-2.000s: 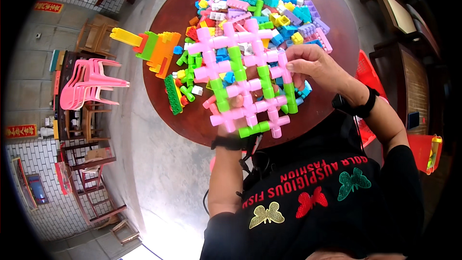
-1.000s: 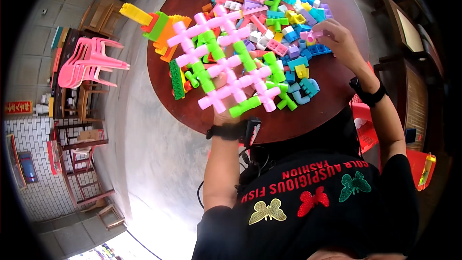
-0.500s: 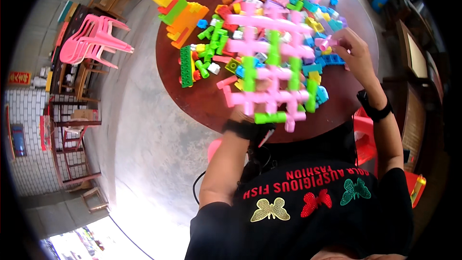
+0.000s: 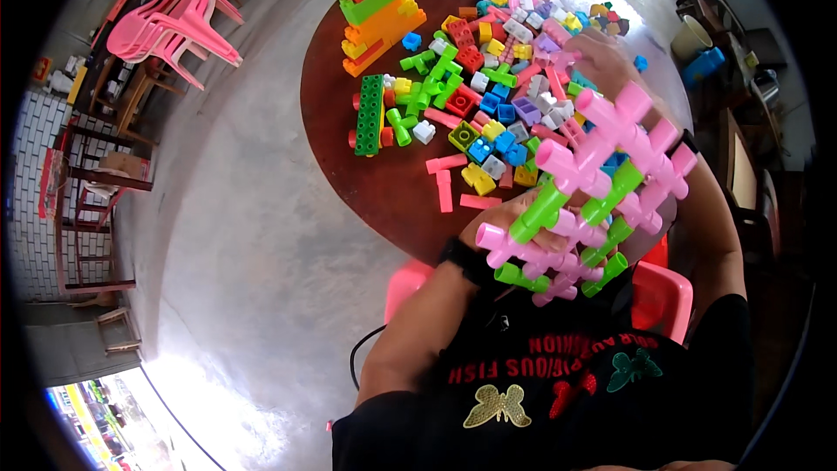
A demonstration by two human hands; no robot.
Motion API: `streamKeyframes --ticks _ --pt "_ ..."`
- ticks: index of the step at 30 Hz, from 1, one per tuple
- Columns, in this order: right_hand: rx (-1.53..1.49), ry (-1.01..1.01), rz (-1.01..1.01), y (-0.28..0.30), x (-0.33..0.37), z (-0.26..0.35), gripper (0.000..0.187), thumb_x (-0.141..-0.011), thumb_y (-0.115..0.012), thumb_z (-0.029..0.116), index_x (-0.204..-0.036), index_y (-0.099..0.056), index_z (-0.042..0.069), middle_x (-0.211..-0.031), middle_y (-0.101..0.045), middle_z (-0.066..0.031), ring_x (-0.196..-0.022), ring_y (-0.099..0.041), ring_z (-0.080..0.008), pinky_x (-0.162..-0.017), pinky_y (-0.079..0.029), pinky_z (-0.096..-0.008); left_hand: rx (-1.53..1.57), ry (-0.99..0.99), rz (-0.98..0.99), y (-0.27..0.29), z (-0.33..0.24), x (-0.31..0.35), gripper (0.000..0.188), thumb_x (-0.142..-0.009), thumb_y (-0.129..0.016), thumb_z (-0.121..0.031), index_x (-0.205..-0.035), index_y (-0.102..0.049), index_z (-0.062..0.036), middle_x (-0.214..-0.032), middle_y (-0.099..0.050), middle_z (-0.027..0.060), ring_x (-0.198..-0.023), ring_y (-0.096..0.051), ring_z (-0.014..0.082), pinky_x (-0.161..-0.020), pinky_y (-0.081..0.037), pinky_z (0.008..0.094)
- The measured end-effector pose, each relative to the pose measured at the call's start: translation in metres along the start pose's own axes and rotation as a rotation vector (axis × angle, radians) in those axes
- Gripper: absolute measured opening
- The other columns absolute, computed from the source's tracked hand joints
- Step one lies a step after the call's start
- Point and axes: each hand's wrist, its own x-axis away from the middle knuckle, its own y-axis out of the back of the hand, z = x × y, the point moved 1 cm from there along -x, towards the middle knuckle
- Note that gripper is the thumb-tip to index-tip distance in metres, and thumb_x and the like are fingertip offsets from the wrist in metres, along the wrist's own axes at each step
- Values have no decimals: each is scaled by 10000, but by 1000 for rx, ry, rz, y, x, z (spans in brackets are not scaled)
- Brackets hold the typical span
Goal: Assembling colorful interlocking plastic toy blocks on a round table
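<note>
My left hand (image 4: 520,213) is closed around the lower part of a lattice of pink and green plastic pipe pieces (image 4: 565,166). The lattice is tilted over the near right part of the table. My right hand (image 4: 603,59) reaches behind it, over the far right of a heap of toy bricks (image 4: 497,57). Pink pipe pieces lie close to its fingers, which are blurred and partly lost among the bricks. Loose pink pipe pieces (image 4: 445,185) rest on the table left of the lattice, and a bunch of green pipe pieces (image 4: 440,74) lies farther off.
A round dark red table (image 4: 349,170) carries everything. At its far left stands a tall orange, green and yellow brick build (image 4: 379,22), with a green-topped brick build (image 4: 370,115) nearer me. Pink plastic chairs (image 4: 170,26) stand off to the left. A blue container (image 4: 703,66) is beyond the right edge.
The lattice has moved right and tilted in my left hand. My right hand, which held a pink pipe piece beside the lattice, has gone farther left over the heap. The view has shifted.
</note>
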Motion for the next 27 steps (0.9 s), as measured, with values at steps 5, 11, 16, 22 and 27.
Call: streamKeyframes --ticks 5,11,16,22,27 --pt "149 -8 110 -12 -21 12 299 -751 -603 8 -1043 -585 70 -1010 -537 -107 -936 -560 -304 -769 -451 -385 -256 3 133 -8 4 -15 573 -748 -697 -13 -1274 -470 -36 -1147 -577 89 -1021 -586 187 -878 -517 349" --pt "-18 288 256 -55 -48 56 238 -784 -564 9 -1017 -588 49 -1049 -544 -75 -1004 -539 -257 -904 -438 -354 -378 15 276 -3 12 -22 589 -750 -685 30 -1292 -469 -49 -1149 -581 60 -1023 -584 153 -855 -518 308" --pt "-27 369 482 -68 -47 78 229 -802 -519 -20 -1012 -589 40 -1074 -538 -85 -1036 -531 -240 -911 -435 -347 -166 71 283 1 14 -30 598 -745 -692 26 -1294 -468 -53 -1158 -575 55 -1024 -577 134 -841 -516 293" --pt "218 214 526 -78 -49 45 368 -756 -554 -25 -1110 -584 71 -1129 -523 -77 -1108 -501 -236 -941 -397 -375 -327 37 288 8 12 -29 625 -745 -694 11 -1316 -446 -40 -1148 -576 56 -978 -584 123 -773 -514 247" --pt "345 76 440 -48 -36 12 392 -754 -637 78 -1141 -577 85 -1198 -501 -58 -1146 -478 -234 -960 -366 -392 -312 -10 179 -4 14 -25 610 -743 -703 0 -1301 -461 -36 -1104 -588 48 -956 -579 117 -775 -516 267"
